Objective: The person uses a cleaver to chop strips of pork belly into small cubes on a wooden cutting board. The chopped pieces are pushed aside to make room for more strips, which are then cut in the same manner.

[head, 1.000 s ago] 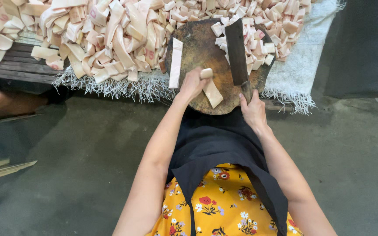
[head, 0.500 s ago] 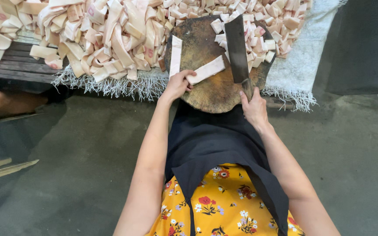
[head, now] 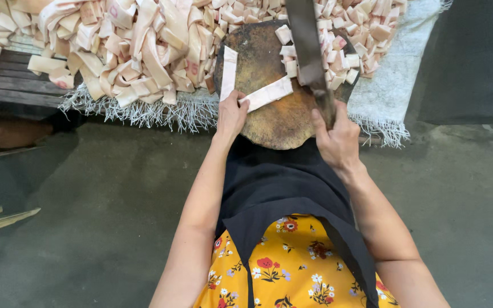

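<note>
My left hand [head: 232, 114] pinches the near end of a long pale strip [head: 269, 93] that lies flat across a round, worn wooden chopping block [head: 275, 122]. My right hand [head: 335, 137] grips the handle of a big cleaver [head: 308, 43], whose dark blade points away from me over the block's right side, just right of the strip. A second pale strip [head: 227, 73] lies along the block's left edge. Small cut pale pieces [head: 343, 57] are heaped at the block's far right.
A large heap of long pale strips [head: 126, 51] covers a fringed white cloth [head: 392, 85] on a wooden slat platform [head: 12, 85]. Below is grey concrete floor [head: 104, 199]. Another person's limb [head: 1, 134] shows at left, wooden sticks [head: 1, 219] lower left.
The left hand has laid the strip down flat on the block and slid it to the right toward the blade. The cleaver stays gripped, its blade still over the block.
</note>
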